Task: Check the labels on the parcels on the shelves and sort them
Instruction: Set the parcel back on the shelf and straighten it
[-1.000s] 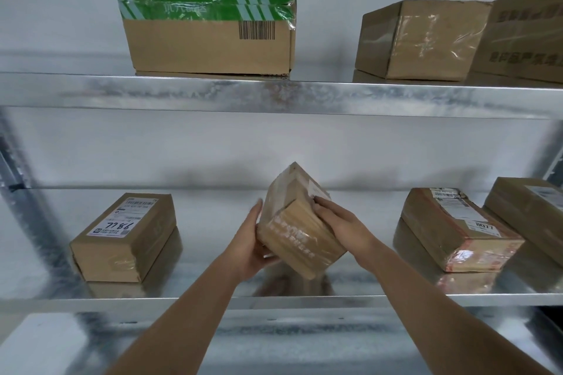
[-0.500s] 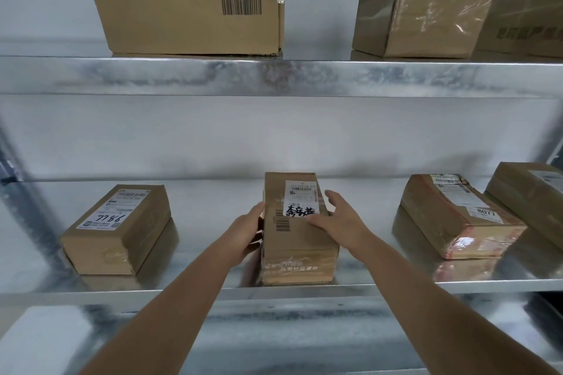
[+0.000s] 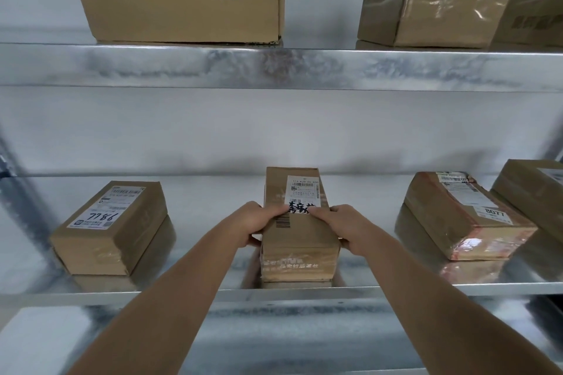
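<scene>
A: Left to right. On your middle galvanised steel shelf, the flat brown cardboard parcel marked 7186 lies well left, untouched.

B: Centre?

A: The narrow brown cardboard parcel with the white printed label now rests flat on that shelf, label up; a second ago you held it tilted in the air. Your left hand and right hand grip its two sides, fingers curled round.

B: Meaning?

A: Label readable; check likely done, placement nearly finished. The tape-wrapped brown parcel marked 8077 sits well right.
</scene>
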